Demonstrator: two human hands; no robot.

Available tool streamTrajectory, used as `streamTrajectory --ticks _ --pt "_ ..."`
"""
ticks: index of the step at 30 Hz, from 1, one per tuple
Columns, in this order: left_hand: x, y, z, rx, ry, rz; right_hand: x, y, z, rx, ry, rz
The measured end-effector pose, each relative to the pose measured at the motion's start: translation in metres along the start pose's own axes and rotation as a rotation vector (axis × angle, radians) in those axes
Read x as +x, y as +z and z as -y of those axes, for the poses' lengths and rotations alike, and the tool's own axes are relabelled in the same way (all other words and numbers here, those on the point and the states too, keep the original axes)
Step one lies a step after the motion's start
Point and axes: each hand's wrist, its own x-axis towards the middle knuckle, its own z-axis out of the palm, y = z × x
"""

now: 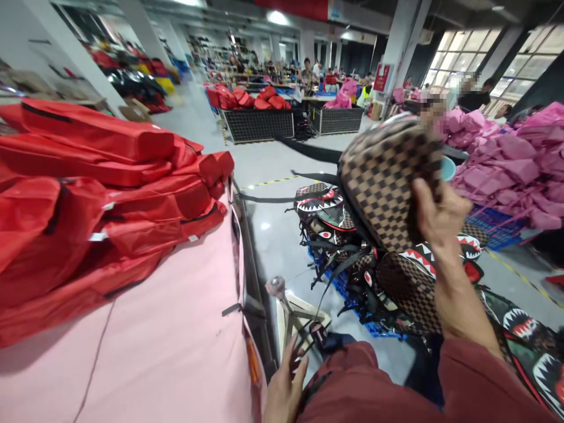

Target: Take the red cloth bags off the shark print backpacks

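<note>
A brown and black checkered backpack [383, 182] is held up by my right hand [445, 217], thumb on its checkered side. Its black straps trail out to the left in the air. My left hand [287, 382] is low in the picture, fingers apart, beside the pink-covered table's edge and near a metal stand [284, 302]. I see nothing held in it. Below the raised backpack, more checkered backpacks with shark-mouth prints [324, 202] are heaped in a blue crate [335, 285].
Red bags [132, 188] are piled on the pink table [176, 341] at left. Pink bags [515, 164] fill a blue crate at right. Wire bins [259, 124] stand further back, with people working beyond. More shark-print bags [524, 329] lie at lower right.
</note>
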Motion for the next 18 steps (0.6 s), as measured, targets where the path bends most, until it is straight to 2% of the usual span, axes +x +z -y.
streamTrajectory --ticks 2,5,7,9,12,16,18 --pt "0.001 0.004 -0.001 0.005 -0.026 0.038 -0.035 0.042 -0.010 -0.147 -0.012 0.294" --pt "0.006 0.001 -0.009 0.028 -0.009 0.062 -0.097 0.113 -0.026 -0.328 0.056 0.755" --pt "0.009 -0.003 -0.013 0.043 0.014 0.066 -0.131 0.149 -0.035 -0.379 0.069 0.959" --pt "0.009 -0.008 -0.011 0.042 0.019 0.078 -0.150 0.169 -0.043 -0.402 0.076 1.028" --pt "0.011 -0.013 0.002 0.005 -0.031 0.073 -0.149 0.178 -0.056 -0.408 0.086 1.027" --pt "0.010 -0.014 0.019 -0.033 -0.109 -0.017 -0.135 0.167 -0.057 -0.348 0.087 1.042" --pt "0.004 -0.009 0.016 -0.058 -0.136 -0.056 -0.139 0.157 -0.048 -0.240 0.079 0.986"
